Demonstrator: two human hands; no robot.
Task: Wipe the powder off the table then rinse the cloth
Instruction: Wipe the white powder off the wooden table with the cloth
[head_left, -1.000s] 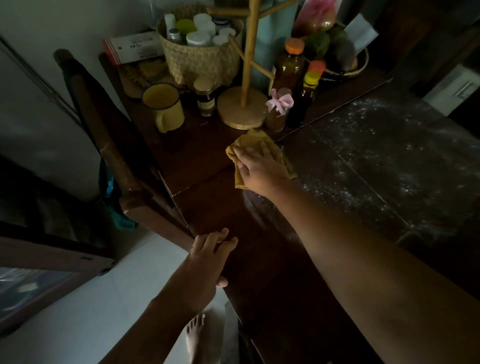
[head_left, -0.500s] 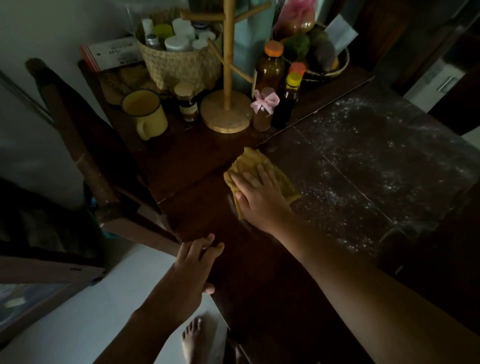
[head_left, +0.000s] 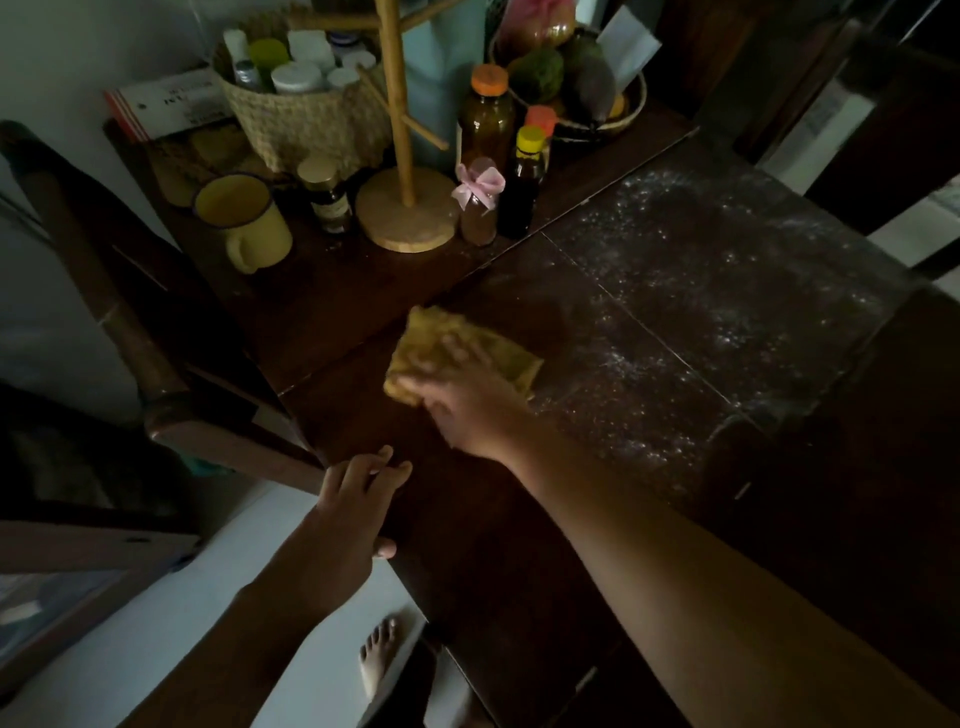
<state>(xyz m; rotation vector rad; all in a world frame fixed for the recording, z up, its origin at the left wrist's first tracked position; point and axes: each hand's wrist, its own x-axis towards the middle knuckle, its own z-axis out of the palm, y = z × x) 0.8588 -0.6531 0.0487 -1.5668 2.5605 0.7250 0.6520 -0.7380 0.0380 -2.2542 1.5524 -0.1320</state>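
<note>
A folded yellow cloth (head_left: 498, 353) lies flat on the dark wooden table (head_left: 519, 545), near its middle. My right hand (head_left: 462, 400) presses down on the cloth with spread fingers, motion-blurred. White powder (head_left: 691, 291) is scattered over the table to the right of the cloth. My left hand (head_left: 348, 509) rests on the table's left edge, fingers straight on top and thumb under the rim.
At the back stand a yellow mug (head_left: 244, 218), a wooden mug tree (head_left: 402, 208), small jars and bottles (head_left: 524, 176), a woven basket (head_left: 306, 119) and a fruit bowl (head_left: 576, 88). A wooden chair (head_left: 156, 332) is at the left. My bare foot (head_left: 376, 660) is on the floor.
My right hand has slid the cloth toward me and a little rightward over the table. The left hand stays on the table edge.
</note>
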